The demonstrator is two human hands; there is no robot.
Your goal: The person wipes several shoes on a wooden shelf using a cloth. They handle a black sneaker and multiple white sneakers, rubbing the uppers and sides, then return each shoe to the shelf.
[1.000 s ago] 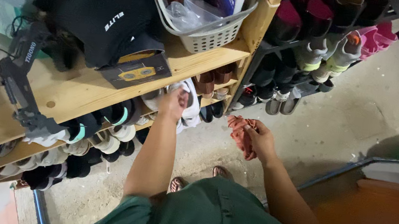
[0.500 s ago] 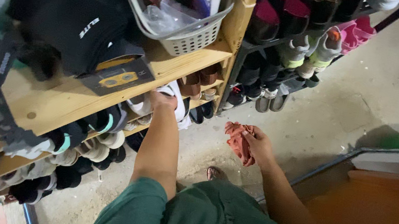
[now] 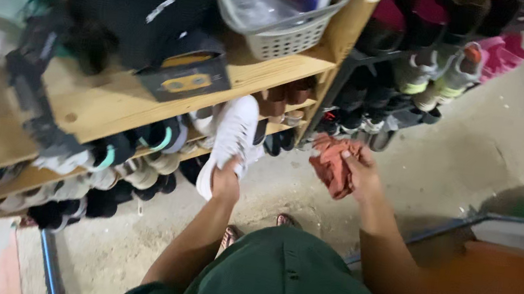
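White shoe (image 3: 229,137) gripped by left hand (image 3: 226,179); red cloth (image 3: 332,166) in right hand (image 3: 359,175)

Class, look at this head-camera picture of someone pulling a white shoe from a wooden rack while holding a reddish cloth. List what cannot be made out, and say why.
- White shoe: its heel end is hidden under the left hand; motion blur smears its detail.
- Reddish cloth: bunched in the right hand, so its full shape is unclear.
- Basket: top cut off by the frame edge, contents blurred.
- Person's feet: mostly hidden by the green garment.
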